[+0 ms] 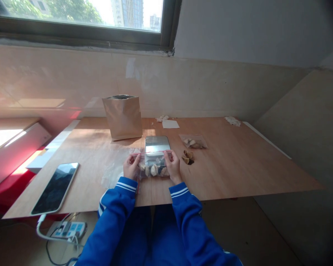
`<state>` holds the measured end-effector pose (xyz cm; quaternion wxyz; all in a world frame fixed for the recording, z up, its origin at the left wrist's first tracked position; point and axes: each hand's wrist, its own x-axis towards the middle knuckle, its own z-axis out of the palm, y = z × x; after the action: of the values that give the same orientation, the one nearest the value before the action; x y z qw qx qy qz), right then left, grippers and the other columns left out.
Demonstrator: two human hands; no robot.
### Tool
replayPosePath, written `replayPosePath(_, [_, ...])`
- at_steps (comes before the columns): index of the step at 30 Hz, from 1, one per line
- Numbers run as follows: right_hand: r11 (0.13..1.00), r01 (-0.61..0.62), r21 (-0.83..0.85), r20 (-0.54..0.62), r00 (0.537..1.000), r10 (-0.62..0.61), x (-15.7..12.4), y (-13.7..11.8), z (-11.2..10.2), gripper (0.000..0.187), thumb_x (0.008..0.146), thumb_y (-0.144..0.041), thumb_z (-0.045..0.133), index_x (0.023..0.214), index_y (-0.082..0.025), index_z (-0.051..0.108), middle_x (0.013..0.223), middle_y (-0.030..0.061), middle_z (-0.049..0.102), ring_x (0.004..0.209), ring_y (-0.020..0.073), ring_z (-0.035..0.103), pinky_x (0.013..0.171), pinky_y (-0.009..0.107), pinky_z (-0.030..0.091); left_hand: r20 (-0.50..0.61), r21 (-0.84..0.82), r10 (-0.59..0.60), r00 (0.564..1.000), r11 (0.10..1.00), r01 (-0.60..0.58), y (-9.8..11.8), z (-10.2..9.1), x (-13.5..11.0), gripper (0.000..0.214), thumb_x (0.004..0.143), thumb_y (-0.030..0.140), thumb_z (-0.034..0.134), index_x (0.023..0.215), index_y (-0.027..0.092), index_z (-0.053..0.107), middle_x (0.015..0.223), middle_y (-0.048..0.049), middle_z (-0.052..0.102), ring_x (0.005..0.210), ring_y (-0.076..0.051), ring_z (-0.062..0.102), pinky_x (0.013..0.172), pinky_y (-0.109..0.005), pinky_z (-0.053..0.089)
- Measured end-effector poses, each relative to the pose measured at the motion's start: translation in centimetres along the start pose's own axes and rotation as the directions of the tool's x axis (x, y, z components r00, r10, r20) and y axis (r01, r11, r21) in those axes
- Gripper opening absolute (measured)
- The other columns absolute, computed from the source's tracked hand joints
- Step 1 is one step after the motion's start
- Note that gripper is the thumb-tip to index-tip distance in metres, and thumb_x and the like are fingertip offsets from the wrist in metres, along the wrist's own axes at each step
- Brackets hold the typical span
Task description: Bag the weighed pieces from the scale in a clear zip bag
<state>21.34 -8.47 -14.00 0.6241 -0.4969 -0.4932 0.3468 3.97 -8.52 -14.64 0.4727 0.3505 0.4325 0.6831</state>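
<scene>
Between my two hands hangs a clear zip bag (pixel 154 170) with a red seal line, holding several pale and dark chunky pieces whose kind I cannot make out. My left hand (pixel 131 166) pinches its upper left corner, and my right hand (pixel 172 166) pinches the upper right corner. Just behind the bag lies a flat silver scale (pixel 157 142), partly hidden by it. Flat clear plastic bags (pixel 115 166) lie beside my left hand. To the right of my right hand sit some brown curled pieces (pixel 187 157).
A brown stand-up pouch (pixel 123 120) stands open at the back left. A second filled zip bag (pixel 193 142) lies right of the scale. A phone (pixel 57 188) with a cable is at the left edge. White paper (pixel 170 124) and crumpled tissue (pixel 232 121) lie along the back.
</scene>
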Motion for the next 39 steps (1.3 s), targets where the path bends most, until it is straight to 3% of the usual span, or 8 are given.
replayPosePath(8, [0.994, 0.076, -0.083, 0.059, 0.996, -0.072, -0.3, -0.7, -0.3, 0.026, 0.084, -0.043, 0.058, 0.088, -0.018, 0.064, 0.078, 0.0028, 0.066, 0.071, 0.0164, 0.061, 0.063, 0.025, 0.047, -0.039, 0.018, 0.007, 0.999, 1.0, -0.007, 0.1, 0.0, -0.1, 0.037, 0.062, 0.044, 0.08, 0.079, 0.013, 0.068, 0.068, -0.0015, 0.067, 0.062, -0.012, 0.059, 0.061, -0.023, 0.043])
replayPosePath(12, [0.988, 0.099, -0.12, 0.009, 0.995, -0.099, -0.4, -0.9, -0.3, 0.027, 0.084, -0.043, 0.059, 0.086, -0.017, 0.066, 0.078, 0.0035, 0.067, 0.07, 0.0167, 0.061, 0.061, 0.025, 0.047, -0.04, 0.02, 0.02, 0.999, 1.0, -0.019, 0.2, 0.0, -0.1, 0.036, 0.063, 0.044, 0.079, 0.077, 0.013, 0.068, 0.067, -0.0014, 0.067, 0.062, -0.012, 0.059, 0.061, -0.023, 0.044])
replayPosePath(19, [0.999, 0.041, -0.024, -0.067, 0.997, -0.042, -0.2, -0.9, -0.2, 0.03, 0.082, -0.046, 0.061, 0.086, -0.016, 0.066, 0.07, 0.0023, 0.064, 0.065, 0.0158, 0.06, 0.061, 0.026, 0.048, 0.035, 0.097, 0.045, 0.998, 0.994, -0.048, 0.9, 0.3, -0.4, 0.031, 0.066, 0.041, 0.078, 0.074, 0.013, 0.071, 0.066, -0.0017, 0.066, 0.062, -0.011, 0.057, 0.061, -0.023, 0.044])
replayPosePath(34, [0.974, 0.145, -0.175, 0.044, 0.989, -0.14, -0.6, -0.8, -0.6, 0.026, 0.088, -0.039, 0.052, 0.092, -0.018, 0.066, 0.075, 0.0025, 0.065, 0.066, 0.0157, 0.059, 0.058, 0.024, 0.043, -0.041, 0.029, 0.01, 0.999, 1.0, -0.009, 1.5, 0.4, -0.5, 0.034, 0.061, 0.043, 0.081, 0.072, 0.013, 0.07, 0.066, -0.0024, 0.067, 0.063, -0.012, 0.057, 0.062, -0.023, 0.044])
replayPosePath(39, [0.959, 0.157, -0.236, 0.015, 0.987, -0.158, -0.5, -1.0, -0.5, 0.026, 0.087, -0.039, 0.053, 0.089, -0.017, 0.066, 0.074, 0.0019, 0.065, 0.062, 0.0141, 0.054, 0.057, 0.024, 0.04, -0.084, 0.004, 0.007, 0.996, 1.0, -0.007, 1.7, 0.6, -0.6, 0.037, 0.062, 0.046, 0.078, 0.073, 0.013, 0.069, 0.067, -0.0022, 0.067, 0.063, -0.011, 0.057, 0.062, -0.023, 0.044])
